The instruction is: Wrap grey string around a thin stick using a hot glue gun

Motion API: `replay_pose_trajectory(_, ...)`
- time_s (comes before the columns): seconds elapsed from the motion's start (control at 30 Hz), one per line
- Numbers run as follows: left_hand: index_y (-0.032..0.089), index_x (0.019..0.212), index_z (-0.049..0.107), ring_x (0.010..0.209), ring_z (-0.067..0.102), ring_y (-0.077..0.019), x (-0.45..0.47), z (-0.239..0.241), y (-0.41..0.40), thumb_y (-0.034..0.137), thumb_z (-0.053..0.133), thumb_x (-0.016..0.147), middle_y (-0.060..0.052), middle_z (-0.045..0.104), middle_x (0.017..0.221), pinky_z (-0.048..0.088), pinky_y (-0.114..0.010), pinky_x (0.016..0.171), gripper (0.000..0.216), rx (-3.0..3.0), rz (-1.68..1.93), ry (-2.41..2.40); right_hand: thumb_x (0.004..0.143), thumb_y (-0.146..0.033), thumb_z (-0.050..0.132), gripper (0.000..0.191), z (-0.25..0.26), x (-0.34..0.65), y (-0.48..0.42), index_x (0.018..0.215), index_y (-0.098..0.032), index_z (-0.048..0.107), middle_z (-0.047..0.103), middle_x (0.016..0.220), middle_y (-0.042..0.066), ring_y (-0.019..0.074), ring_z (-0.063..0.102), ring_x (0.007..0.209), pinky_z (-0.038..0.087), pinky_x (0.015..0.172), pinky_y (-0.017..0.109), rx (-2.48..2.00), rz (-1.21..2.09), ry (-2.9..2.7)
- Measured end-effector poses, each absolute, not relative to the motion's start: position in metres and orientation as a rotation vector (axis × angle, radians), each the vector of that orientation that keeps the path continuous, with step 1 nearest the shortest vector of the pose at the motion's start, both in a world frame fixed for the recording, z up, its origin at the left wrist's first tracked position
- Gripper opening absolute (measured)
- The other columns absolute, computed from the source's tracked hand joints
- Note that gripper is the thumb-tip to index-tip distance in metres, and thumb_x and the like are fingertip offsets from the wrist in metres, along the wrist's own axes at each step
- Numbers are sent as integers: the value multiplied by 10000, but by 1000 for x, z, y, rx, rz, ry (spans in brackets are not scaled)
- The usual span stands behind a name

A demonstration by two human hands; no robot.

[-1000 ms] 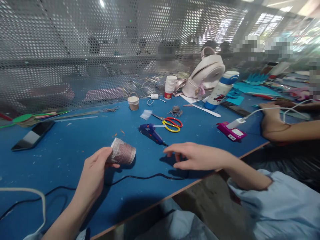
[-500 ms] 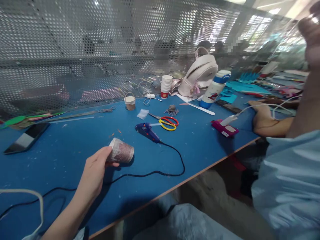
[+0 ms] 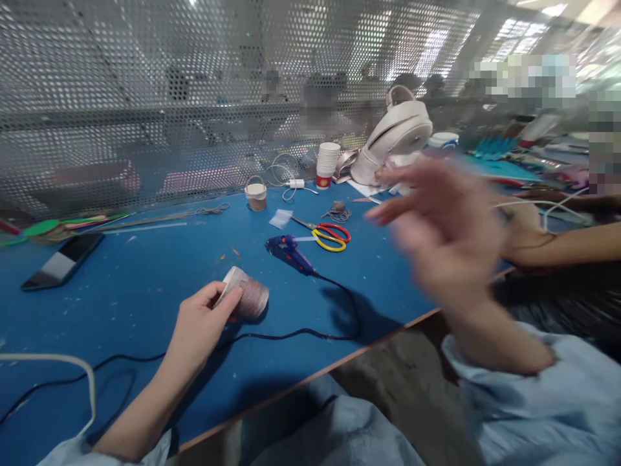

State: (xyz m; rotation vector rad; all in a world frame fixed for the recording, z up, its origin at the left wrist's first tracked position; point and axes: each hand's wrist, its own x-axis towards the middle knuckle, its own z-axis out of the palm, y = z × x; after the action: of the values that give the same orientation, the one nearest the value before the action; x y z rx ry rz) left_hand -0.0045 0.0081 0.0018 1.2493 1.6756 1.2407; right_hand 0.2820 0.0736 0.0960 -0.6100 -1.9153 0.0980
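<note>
My left hand (image 3: 204,320) grips a small cup wrapped in brownish cord (image 3: 246,296), holding it on its side just above the blue table (image 3: 145,272). My right hand (image 3: 444,226) hangs in the air over the table's right part, blurred by motion, fingers spread and nothing in them. A blue glue gun (image 3: 287,251) lies beyond the cup, its black cord (image 3: 339,304) looping toward the table edge. Red and yellow scissors (image 3: 328,235) rest just behind the gun.
A phone (image 3: 62,260) lies at the far left. A small cord-wrapped cup (image 3: 255,196), a stack of paper cups (image 3: 328,164) and a pale backpack (image 3: 398,139) stand near the perforated screen. Another person's arm (image 3: 553,243) rests at the right.
My right hand left the cord on the table, rose up past the camera, and has now swung back down in front at mid-height. The left hand has shifted its grip on the cup.
</note>
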Motion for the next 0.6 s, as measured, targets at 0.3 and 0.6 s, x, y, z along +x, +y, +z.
replay_pose_trajectory(0.3, 161, 743, 687, 683, 576, -178, 5, 7, 3, 491, 631, 727, -36, 650, 734, 503, -264, 562, 335, 1060, 1287, 1489, 910, -327, 420, 435, -8, 198, 52, 1255, -80, 510, 475, 1373, 155, 260, 417, 1257, 368, 992, 409, -260, -311, -2527)
replay_pose_trajectory(0.6, 163, 784, 703, 684, 584, -189, 8, 6, 3, 483, 643, 722, -67, 686, 802, 504, -265, 529, 332, 924, 1333, 1435, 924, -381, 398, 468, -10, 192, 60, 1290, -102, 485, 423, 1404, 173, 283, 390, 1264, 356, 991, 438, -367, -204, -2551)
